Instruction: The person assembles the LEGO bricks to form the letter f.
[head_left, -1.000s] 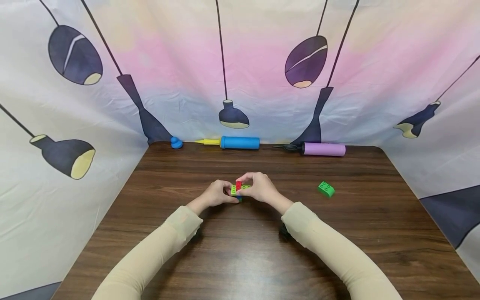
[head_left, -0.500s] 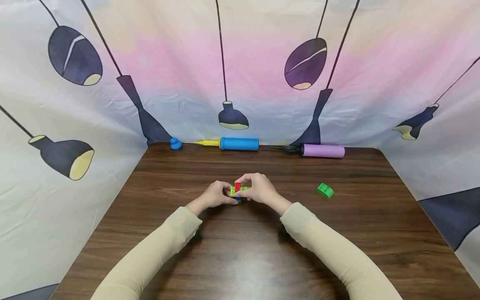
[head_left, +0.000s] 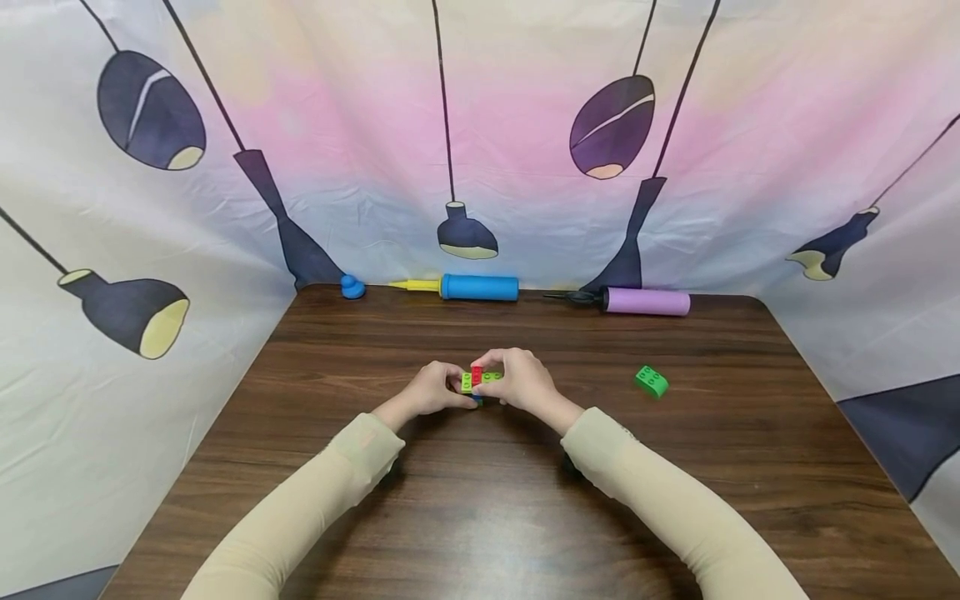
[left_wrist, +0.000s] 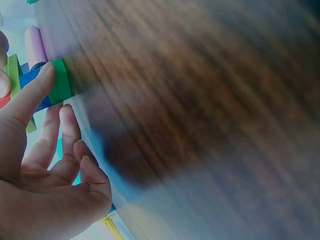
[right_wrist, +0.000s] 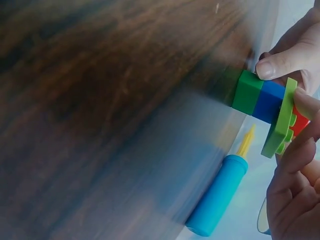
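Several toy building bricks are stacked between my hands at the table's middle. From the bottom come a green brick [right_wrist: 247, 93], a blue brick [right_wrist: 270, 101], a wide lime-green plate [right_wrist: 281, 120] with studs and a red brick [head_left: 477, 376]. My left hand [head_left: 431, 389] pinches the stack's lower part, its thumb across the blue and green bricks in the left wrist view. From the other side my right hand [head_left: 525, 382] pinches the red brick between thumb and fingers. Those fingers partly cover the red brick and the plate.
A loose green curved brick [head_left: 652, 381] lies on the wooden table [head_left: 480, 517] to the right. Along the back edge are a blue rubber duck [head_left: 352, 287], a blue pump [head_left: 480, 287] with a yellow nozzle and a purple pump [head_left: 647, 302]. A printed cloth [head_left: 360, 167] hangs behind.
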